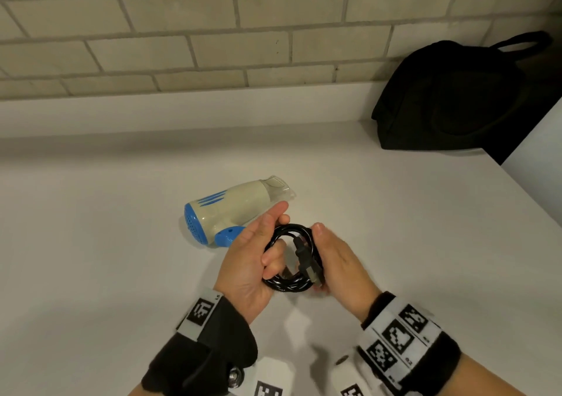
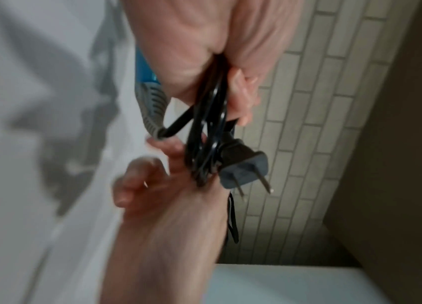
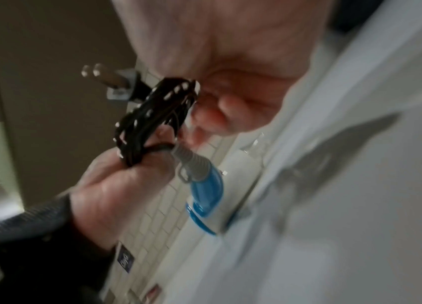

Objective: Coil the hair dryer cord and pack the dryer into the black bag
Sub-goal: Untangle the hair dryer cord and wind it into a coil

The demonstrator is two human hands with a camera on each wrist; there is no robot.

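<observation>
Above the bench (image 1: 121, 274) our left hand (image 1: 249, 261) and right hand (image 1: 340, 261) pinch the coiled cord (image 1: 289, 286); we judge coiling nearly done, the dryer (image 1: 231, 210) still unpacked, well apart from the black bag (image 1: 450, 97).

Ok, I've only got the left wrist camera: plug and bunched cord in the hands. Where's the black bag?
Observer: The black bag sits far right on the counter against the brick wall, apart from both hands.
Operator: Is the dryer lifted?
Observer: No, the hair dryer lies on its side on the counter, just beyond the left hand.
Operator: Is the cord a proper loop?
Observer: Yes, the head view shows the cord as a round coil held between the left hand and the right hand, with the plug lying across it.
</observation>
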